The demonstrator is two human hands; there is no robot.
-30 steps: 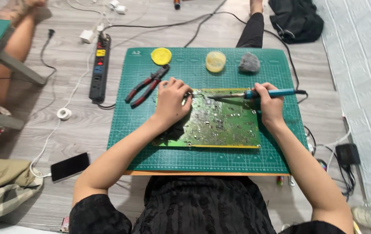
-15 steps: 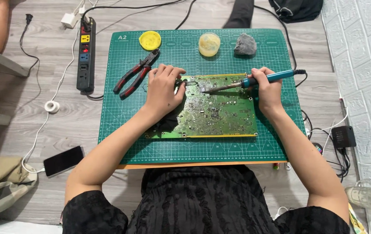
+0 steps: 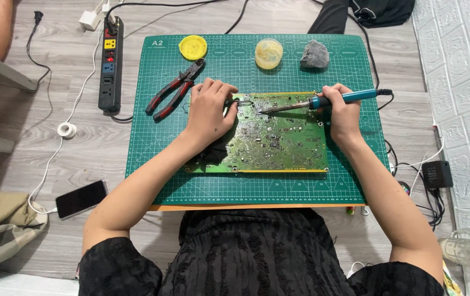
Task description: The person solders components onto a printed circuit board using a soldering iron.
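Fingers (image 3: 328, 104) of the right hand (image 3: 342, 118) are wrapped snug around the handle of the teal pencil-style soldering iron (image 3: 323, 101), holding it nearly flat with the metal tip pointing left and coming down onto the upper middle of the big green rectangular circuit board (image 3: 270, 140). The left hand (image 3: 210, 109) is sitting on the board's top-left corner, fingers curled in narrow around what looks like a thin metal tool, maybe tweezers (image 3: 234, 102), though it's too small to be sure. The board is lying flat in the middle of the dark green gridded cutting mat (image 3: 153, 164) on the grey wood-look floor.

Going by that, I'd say this is the middle of working a joint: iron heating a spot, other hand steadying or getting ready to pick at a part. Next move probably calls for keeping the tip dead still on that one pad and bringing the left-hand tool in close without bumping neighbouring parts.

Around it: red-handled pliers (image 3: 173, 92) lying just left of the board, a round yellow lid (image 3: 193, 47) and a small clear round tub (image 3: 269, 52) along the mat's top edge, and a grey lumpy wad (image 3: 315, 55) beside the tub. Off the mat there's a black power strip (image 3: 111, 66) and a black smartphone (image 3: 81, 199).
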